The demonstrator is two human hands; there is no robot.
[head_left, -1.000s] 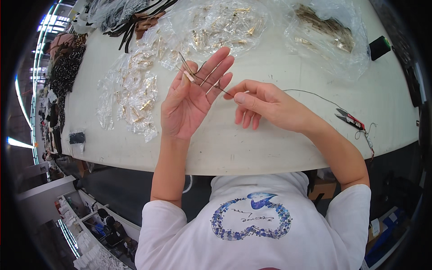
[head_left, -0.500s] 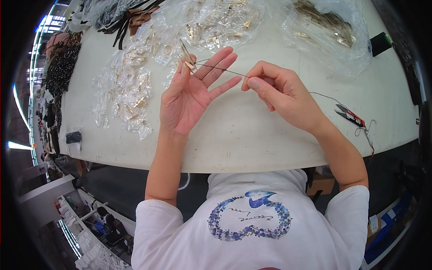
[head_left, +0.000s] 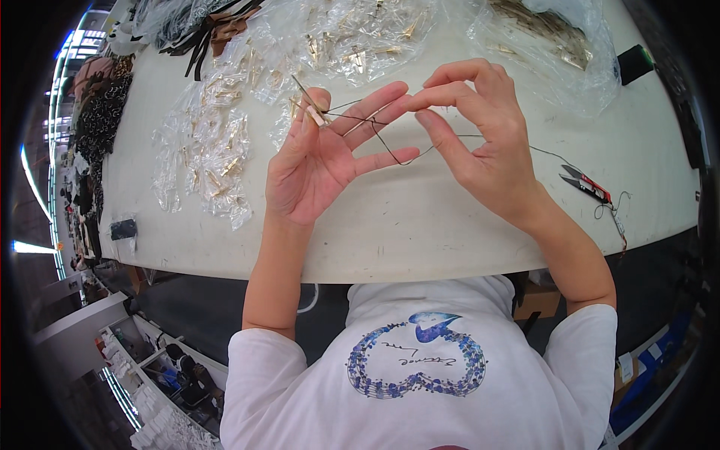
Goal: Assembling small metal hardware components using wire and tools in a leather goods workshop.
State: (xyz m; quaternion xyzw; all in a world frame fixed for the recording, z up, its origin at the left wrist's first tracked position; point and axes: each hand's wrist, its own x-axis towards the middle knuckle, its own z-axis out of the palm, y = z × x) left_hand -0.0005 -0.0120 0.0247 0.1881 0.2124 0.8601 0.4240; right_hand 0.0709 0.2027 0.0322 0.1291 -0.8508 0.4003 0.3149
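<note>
Between the thumb and index finger of my left hand [head_left: 311, 172] is a slim metal clip [head_left: 302, 88], tilted, with a small pale part at its lower end. The other left fingers are spread, palm up. A dark thread [head_left: 388, 150] runs from the clip across these fingers and hangs in a slack loop. My right hand [head_left: 487, 139] is close to the left fingertips, its thumb and fingers apart; nothing shows clearly between them. Behind the right hand, the thread continues toward red-handled thread snips [head_left: 586, 184] on the table.
Clear plastic bags of gold-coloured metal clips [head_left: 217, 142] cover the table's far left and middle. Another clear bag [head_left: 551, 52] lies far right, beside a dark spool [head_left: 635, 64]. Brown and black strips [head_left: 214, 37] lie at the far left. A small black object [head_left: 122, 229] sits near the left edge.
My right hand has opened from its pinch on the thread and risen slightly. The thread, taut before, now sags in a loop. My left hand still holds the clip.
</note>
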